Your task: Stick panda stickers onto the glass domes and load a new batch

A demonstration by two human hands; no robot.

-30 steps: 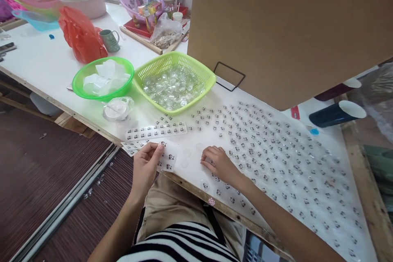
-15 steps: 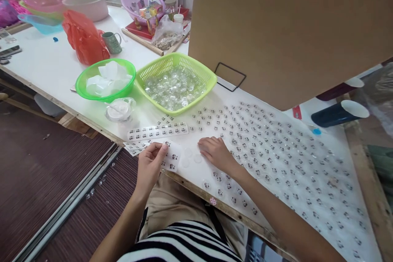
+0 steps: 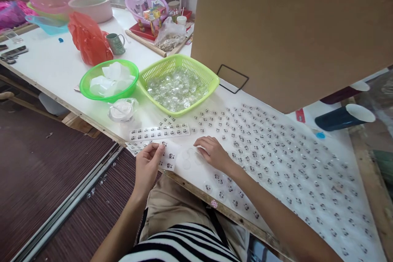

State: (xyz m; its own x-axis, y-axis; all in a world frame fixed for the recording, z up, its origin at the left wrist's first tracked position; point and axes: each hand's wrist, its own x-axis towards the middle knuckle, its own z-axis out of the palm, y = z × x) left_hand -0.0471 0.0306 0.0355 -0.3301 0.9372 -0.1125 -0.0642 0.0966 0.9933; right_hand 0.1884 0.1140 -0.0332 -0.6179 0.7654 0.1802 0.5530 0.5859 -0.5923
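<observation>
My left hand point(image 3: 148, 163) pinches a white sheet of panda stickers point(image 3: 170, 164) between thumb and fingers, at the table's front edge. My right hand point(image 3: 213, 153) is just right of the sheet, low over the table, its fingers bent and slightly apart with nothing visible in them. Beside its fingertips lie a few clear round glass pieces point(image 3: 184, 164) without prints. Behind my left hand rest another panda sticker sheet point(image 3: 132, 148) and a long panda sticker strip point(image 3: 159, 132). Many clear rounds with panda prints point(image 3: 270, 163) cover the table to the right.
A light-green basket point(image 3: 178, 108) holds many clear glass pieces. Left of it stand a green bowl point(image 3: 84, 88) of white paper scraps and a small bagged white container point(image 3: 122, 110). A large cardboard panel point(image 3: 276, 37) rises behind. A dark cup point(image 3: 340, 118) lies at right.
My right hand has shifted slightly left, closer to the sticker sheet. My left hand still grips the sheet, which has moved slightly left. The whole view has shifted a little.
</observation>
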